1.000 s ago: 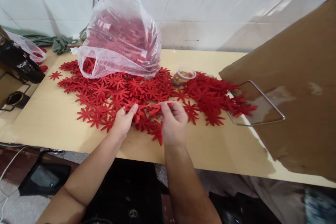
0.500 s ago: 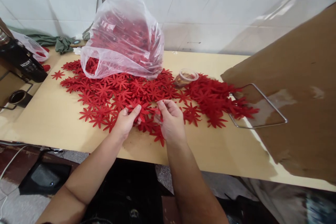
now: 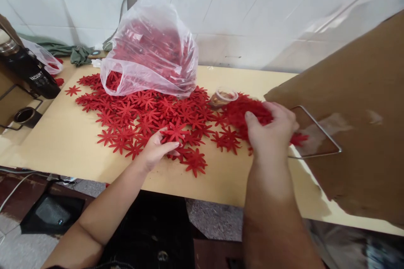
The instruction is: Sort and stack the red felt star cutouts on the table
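Many red felt-like flower cut-outs lie heaped on the table. My left hand is at the front of this heap, with one eight-or-so-pointed red flower cut-out resting on its fingers and the thumb stretched beside it. To the right, my right hand is over a second pile of red flower cut-outs, its thumb and fingers apart. Blurred red petals show between them, and the hand hides part of that pile. A small clear tub stands between the two heaps.
A clear plastic bag full of red pieces sits behind the heap. A bent metal wire frame leans out by the large cardboard at right. At left are a black vacuum flask and a dark cup.
My right hand has left the spot beside my left hand and moved right to the second pile, its pinch now opened. My left hand stays nearly in place, its thumb lifted off the cut-out.
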`<state>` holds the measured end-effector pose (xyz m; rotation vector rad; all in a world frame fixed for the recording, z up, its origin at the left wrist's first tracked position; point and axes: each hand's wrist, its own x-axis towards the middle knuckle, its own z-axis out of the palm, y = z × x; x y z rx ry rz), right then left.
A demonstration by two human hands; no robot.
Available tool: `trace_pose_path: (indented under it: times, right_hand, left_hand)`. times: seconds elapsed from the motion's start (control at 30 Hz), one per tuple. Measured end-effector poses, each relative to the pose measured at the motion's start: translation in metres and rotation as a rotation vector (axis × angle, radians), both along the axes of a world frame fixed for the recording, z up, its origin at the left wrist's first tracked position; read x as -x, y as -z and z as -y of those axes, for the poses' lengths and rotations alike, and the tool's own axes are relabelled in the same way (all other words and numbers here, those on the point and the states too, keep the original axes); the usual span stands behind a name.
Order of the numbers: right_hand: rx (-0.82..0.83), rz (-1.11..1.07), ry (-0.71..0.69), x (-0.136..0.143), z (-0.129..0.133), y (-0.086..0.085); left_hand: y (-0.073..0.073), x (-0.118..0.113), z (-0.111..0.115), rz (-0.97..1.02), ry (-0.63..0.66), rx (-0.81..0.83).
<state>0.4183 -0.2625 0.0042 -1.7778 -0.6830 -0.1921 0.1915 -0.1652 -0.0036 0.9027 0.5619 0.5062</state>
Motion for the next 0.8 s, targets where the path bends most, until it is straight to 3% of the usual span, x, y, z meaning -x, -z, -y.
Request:
trace_pose_path:
  times: [0.07, 0.1, 0.17, 0.23, 0.37, 0.67, 0.8]
  right_hand:
    - [0.062, 0.144, 0.006, 0.024, -0.001, -0.002]
    - [0.053, 0.144, -0.111, 0.041, -0.003, -0.003]
    - [0.040, -0.009, -0.397, 0.077, -0.010, -0.003]
    - [0.030, -0.145, -0.582, 0.106, -0.018, -0.003]
    - [-0.029, -0.399, -0.770, 0.127, -0.029, -0.002]
    - [-0.021, -0.488, -0.679, 0.120, -0.034, 0.010]
    - [-0.107, -0.436, -0.534, 0.120, -0.035, 0.010]
  left_hand:
    - [0.001, -0.002, 0.000, -0.018, -0.012, -0.002]
    - [0.002, -0.003, -0.001, -0.030, -0.020, -0.015]
    - [0.004, -0.005, -0.003, -0.050, -0.044, -0.062]
    - [0.006, -0.007, -0.005, -0.053, -0.087, -0.122]
    - [0.007, -0.007, -0.007, -0.040, -0.152, -0.182]
    - [0.013, -0.007, -0.005, -0.066, -0.172, -0.318]
    - [0.013, -0.006, -0.004, -0.062, -0.145, -0.315]
